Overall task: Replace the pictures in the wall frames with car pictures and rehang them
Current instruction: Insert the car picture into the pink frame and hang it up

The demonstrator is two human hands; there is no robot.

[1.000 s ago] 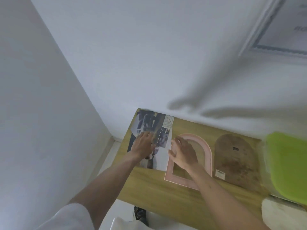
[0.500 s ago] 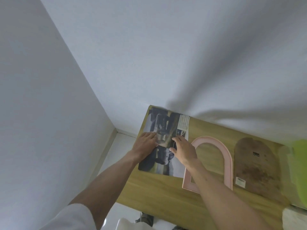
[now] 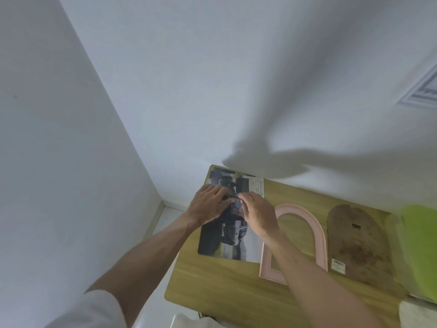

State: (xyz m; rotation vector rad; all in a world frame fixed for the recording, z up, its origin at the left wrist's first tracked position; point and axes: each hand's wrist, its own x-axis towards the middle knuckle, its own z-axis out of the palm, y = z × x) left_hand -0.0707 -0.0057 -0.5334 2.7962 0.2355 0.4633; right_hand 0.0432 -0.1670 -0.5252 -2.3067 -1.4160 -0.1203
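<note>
A printed sheet with a dark car picture [image 3: 233, 235] lies at the left end of the wooden table [image 3: 231, 287]. My left hand [image 3: 208, 205] rests on its upper part, and my right hand [image 3: 259, 214] meets it from the right. The fingertips of both hands pinch a thin raised edge of the sheet between them. To the right lies an empty pink arch-shaped frame [image 3: 318, 235], flat on the table. Its brown arch-shaped backing board [image 3: 357, 247] lies further right. A white-framed picture [image 3: 424, 92] hangs on the wall at the upper right.
A lime-green object [image 3: 421, 247] sits blurred at the table's right end, with something white [image 3: 416, 314] below it. The table stands against the white wall in a corner; the floor shows to its left.
My right hand has left the pink frame and moved left onto the car sheet. Both hands have drawn together, and their fingertips now pinch the sheet.
</note>
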